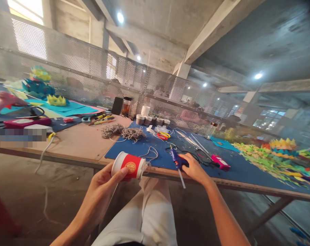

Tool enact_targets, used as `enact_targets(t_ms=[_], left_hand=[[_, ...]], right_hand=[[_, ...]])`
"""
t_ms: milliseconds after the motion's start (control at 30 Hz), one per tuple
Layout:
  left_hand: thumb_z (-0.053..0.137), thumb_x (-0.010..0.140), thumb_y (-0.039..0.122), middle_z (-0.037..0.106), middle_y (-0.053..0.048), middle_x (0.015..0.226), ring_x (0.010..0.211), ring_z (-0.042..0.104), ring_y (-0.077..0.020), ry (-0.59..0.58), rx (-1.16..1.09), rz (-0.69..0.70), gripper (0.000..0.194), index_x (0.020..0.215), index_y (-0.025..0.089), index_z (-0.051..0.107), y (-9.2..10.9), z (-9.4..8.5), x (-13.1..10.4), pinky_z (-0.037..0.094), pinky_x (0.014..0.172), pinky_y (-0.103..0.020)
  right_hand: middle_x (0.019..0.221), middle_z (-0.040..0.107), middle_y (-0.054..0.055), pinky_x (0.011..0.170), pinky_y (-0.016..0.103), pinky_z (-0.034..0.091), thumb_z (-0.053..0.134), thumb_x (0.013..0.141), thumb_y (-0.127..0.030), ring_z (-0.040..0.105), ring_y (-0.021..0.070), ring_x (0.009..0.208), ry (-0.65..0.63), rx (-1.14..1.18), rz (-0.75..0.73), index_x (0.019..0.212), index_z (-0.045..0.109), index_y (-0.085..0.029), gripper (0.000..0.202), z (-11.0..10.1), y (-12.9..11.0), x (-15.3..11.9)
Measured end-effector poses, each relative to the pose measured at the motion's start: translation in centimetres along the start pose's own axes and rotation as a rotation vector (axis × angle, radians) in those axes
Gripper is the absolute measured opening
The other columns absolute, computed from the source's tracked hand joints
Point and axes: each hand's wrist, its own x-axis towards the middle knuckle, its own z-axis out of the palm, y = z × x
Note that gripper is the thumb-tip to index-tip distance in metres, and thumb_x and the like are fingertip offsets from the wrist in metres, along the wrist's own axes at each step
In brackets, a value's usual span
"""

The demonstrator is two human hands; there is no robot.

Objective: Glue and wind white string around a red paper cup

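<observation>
A red and white paper cup (131, 165) with a gold emblem lies sideways in my left hand (107, 180), the thumb pressed along its side. Grey cord (147, 167) sits at the cup's right end, and a loose strand runs from there onto the blue mat. My right hand (193, 167) is wrapped round a blue glue gun (174, 158) at the table's front edge. Its nozzle points away from me, and a clear glue stick (181, 179) sticks out of its back end. Cup and glue gun are apart.
Bundles of grey cord (133, 133), scissors (163, 135) and small cups (148, 120) lie beyond my hands on the blue mat (155, 150). Rightward are a pink box (221, 162) and green paper scraps (257, 159). Pliers and other tools (103, 119) rest at left. A mesh partition (134, 85) stands behind.
</observation>
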Motion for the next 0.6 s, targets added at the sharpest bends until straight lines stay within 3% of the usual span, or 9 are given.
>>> enact_targets(t_ms=[233,433,533,600], left_hand=[[0.082,0.076,0.036,0.077,-0.003,0.086,0.076,0.066,-0.0170,0.030,-0.001,0.008,0.026,0.095,0.018,0.077,0.1,-0.3,-0.1,0.053,0.071,-0.022],[0.080,0.078,0.036,0.077,-0.004,0.088,0.078,0.066,-0.0180,0.006,-0.022,0.003,0.028,0.100,0.019,0.076,0.2,-0.1,-0.2,0.053,0.072,-0.024],[0.078,0.079,0.037,0.077,-0.004,0.090,0.078,0.066,-0.0183,0.034,-0.028,0.019,0.031,0.104,0.018,0.076,0.5,0.3,-0.4,0.052,0.072,-0.024],[0.078,0.079,0.038,0.077,-0.005,0.089,0.076,0.066,-0.0180,0.042,-0.014,0.030,0.030,0.102,0.018,0.076,0.6,0.5,-0.5,0.052,0.070,-0.024]], right_hand=[[0.113,0.061,0.009,0.106,0.040,0.045,0.053,0.080,-0.008,0.062,0.0216,0.108,-0.005,-0.013,-0.019,0.129,0.066,-0.019,0.051,1.9,0.3,3.3],[0.124,0.063,0.009,0.112,0.040,0.041,0.046,0.080,-0.003,0.057,0.0207,0.120,0.025,-0.009,-0.066,0.130,0.063,-0.019,0.055,2.8,0.3,3.2],[0.131,0.059,0.009,0.112,0.043,0.042,0.043,0.083,-0.004,0.056,0.0219,0.123,0.106,-0.023,-0.075,0.131,0.060,-0.020,0.054,2.5,-0.5,2.1],[0.129,0.058,0.010,0.110,0.044,0.043,0.041,0.085,-0.004,0.056,0.0231,0.122,0.251,-0.040,-0.082,0.128,0.061,-0.021,0.050,1.9,-1.9,1.1]])
